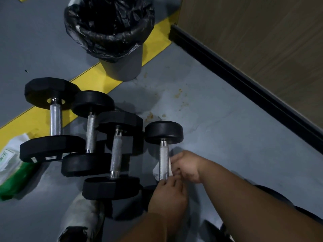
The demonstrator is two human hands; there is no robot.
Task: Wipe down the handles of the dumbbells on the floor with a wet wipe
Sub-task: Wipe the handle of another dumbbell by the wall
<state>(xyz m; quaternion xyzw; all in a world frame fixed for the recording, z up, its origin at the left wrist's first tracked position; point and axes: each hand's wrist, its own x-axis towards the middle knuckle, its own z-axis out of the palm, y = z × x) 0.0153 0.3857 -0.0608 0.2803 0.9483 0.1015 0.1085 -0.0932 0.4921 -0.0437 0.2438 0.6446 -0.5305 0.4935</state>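
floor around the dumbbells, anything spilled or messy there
Yes: orange-brown splatter stains dot the grey floor between the bin and the rightmost dumbbell, beside a dark smear. It looks like dried spill.

- Four dumbbells lie side by side on the grey floor in the lower left and middle of the frame, black heads, knurled silver handles running roughly up and down.
- The rightmost dumbbell (164, 145), with round heads, sits slightly apart; its near head is hidden.
- A white wet wipe (158, 169) is tucked under and around the lower part of its handle (164, 163), bunched on both sides.
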